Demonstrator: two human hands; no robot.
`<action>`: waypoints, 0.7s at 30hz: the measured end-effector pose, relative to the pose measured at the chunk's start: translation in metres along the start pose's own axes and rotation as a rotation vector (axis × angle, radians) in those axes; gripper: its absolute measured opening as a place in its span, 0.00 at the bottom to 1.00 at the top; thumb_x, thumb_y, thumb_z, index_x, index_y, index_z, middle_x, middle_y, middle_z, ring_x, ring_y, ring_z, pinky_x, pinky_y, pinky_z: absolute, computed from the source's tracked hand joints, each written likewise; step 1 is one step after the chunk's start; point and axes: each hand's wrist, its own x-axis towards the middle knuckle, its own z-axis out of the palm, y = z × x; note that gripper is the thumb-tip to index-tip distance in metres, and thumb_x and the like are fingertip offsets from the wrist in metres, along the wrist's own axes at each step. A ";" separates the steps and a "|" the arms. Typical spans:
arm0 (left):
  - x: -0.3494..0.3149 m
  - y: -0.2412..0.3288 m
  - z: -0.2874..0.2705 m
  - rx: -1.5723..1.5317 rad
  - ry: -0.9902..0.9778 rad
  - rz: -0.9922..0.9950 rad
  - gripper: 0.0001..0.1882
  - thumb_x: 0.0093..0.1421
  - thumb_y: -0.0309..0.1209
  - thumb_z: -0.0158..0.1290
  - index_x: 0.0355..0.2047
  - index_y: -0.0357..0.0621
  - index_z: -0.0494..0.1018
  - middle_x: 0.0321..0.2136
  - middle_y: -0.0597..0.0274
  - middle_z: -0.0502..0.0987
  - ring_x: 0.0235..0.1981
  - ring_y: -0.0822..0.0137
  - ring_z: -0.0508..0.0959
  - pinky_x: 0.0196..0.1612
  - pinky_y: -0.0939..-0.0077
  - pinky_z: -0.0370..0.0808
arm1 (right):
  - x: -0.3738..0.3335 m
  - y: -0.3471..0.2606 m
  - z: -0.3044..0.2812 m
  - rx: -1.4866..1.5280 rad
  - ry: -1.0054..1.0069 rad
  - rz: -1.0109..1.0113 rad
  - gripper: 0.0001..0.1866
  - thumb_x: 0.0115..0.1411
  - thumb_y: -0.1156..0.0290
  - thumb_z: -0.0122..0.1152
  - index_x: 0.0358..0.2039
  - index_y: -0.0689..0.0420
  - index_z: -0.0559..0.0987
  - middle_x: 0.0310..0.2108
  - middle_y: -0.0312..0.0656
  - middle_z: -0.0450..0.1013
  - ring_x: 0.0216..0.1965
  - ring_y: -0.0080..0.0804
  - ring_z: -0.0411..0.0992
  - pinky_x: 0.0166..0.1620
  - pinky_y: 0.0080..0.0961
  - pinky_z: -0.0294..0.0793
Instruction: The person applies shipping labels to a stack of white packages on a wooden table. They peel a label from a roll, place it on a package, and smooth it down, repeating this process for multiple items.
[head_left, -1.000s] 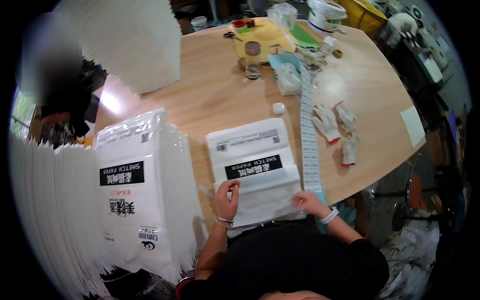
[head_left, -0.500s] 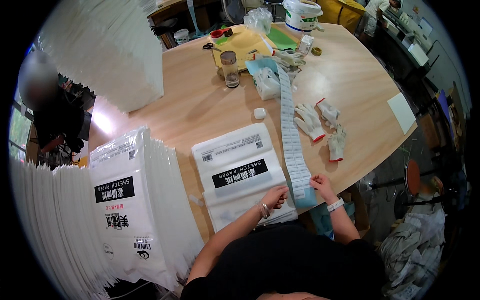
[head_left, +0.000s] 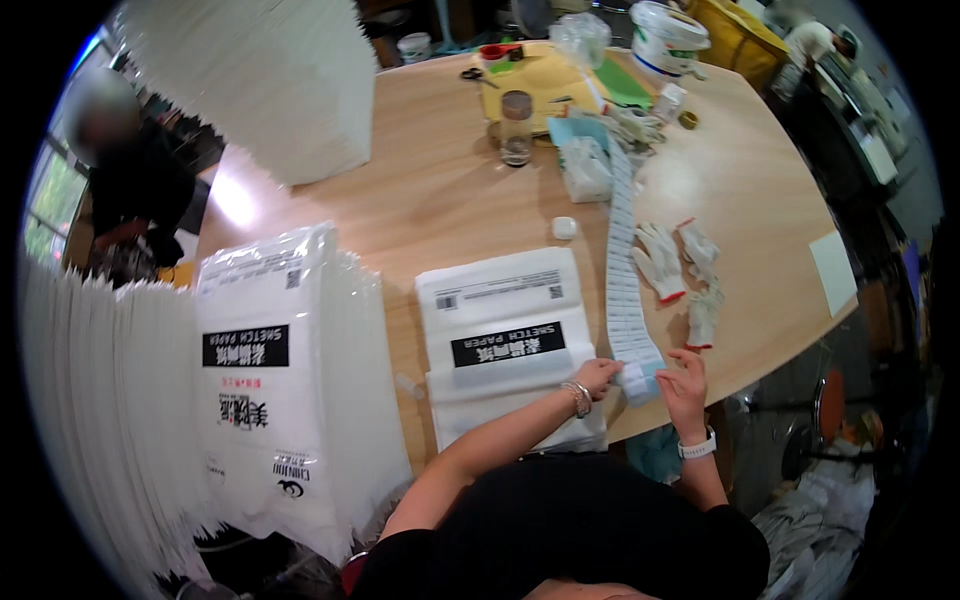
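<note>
A long strip of white printed labels (head_left: 626, 290) on pale blue backing runs down the table to its front edge, where its end is bent up. My left hand (head_left: 600, 377), with bracelets at the wrist, pinches the left side of that end. On the other side my right hand (head_left: 687, 385) has thumb and fingertips closed at the strip's right edge. What lies exactly between those fingertips is too small to make out fully. Left of the strip lies a stack of white plastic paper bags (head_left: 510, 300) with a black printed panel; my left forearm crosses its lower corner.
Tall stacks of packed white bags (head_left: 255, 370) stand at the left. White work gloves (head_left: 660, 262) lie right of the strip. Farther back are a glass jar (head_left: 516, 130), scissors (head_left: 478, 76) and a white bucket (head_left: 668, 40). Another person (head_left: 130, 170) is at the far left.
My left hand has moved from over the bag stack to the strip's end and taken hold of it. The end is now bent up. The whole view has shifted slightly.
</note>
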 end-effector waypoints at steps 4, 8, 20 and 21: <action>-0.030 0.001 -0.011 0.245 0.025 0.421 0.12 0.56 0.39 0.49 0.32 0.44 0.68 0.18 0.69 0.66 0.13 0.77 0.63 0.14 0.84 0.59 | 0.033 -0.008 0.055 0.520 -0.036 0.217 0.04 0.46 0.80 0.58 0.25 0.62 0.76 0.31 0.41 0.70 0.34 0.28 0.68 0.37 0.18 0.67; -0.065 0.017 -0.087 0.970 0.613 0.948 0.10 0.51 0.30 0.49 0.35 0.41 0.69 0.29 0.59 0.70 0.29 0.63 0.70 0.32 0.71 0.69 | 0.078 -0.020 0.154 0.644 -0.210 0.312 0.05 0.48 0.77 0.59 0.28 0.64 0.76 0.24 0.39 0.73 0.26 0.20 0.69 0.31 0.15 0.68; -0.088 0.037 -0.227 1.101 1.269 1.065 0.10 0.44 0.21 0.50 0.31 0.40 0.70 0.36 0.58 0.70 0.39 0.55 0.68 0.43 0.65 0.66 | 0.118 -0.064 0.324 0.509 -0.476 0.214 0.08 0.46 0.71 0.58 0.25 0.63 0.77 0.18 0.42 0.73 0.20 0.24 0.71 0.26 0.18 0.69; -0.087 0.036 -0.227 1.092 1.271 1.064 0.10 0.44 0.21 0.50 0.30 0.40 0.70 0.36 0.58 0.70 0.39 0.55 0.68 0.44 0.65 0.66 | 0.118 -0.064 0.326 0.487 -0.482 0.208 0.08 0.46 0.71 0.58 0.24 0.63 0.77 0.18 0.43 0.73 0.20 0.25 0.71 0.26 0.19 0.69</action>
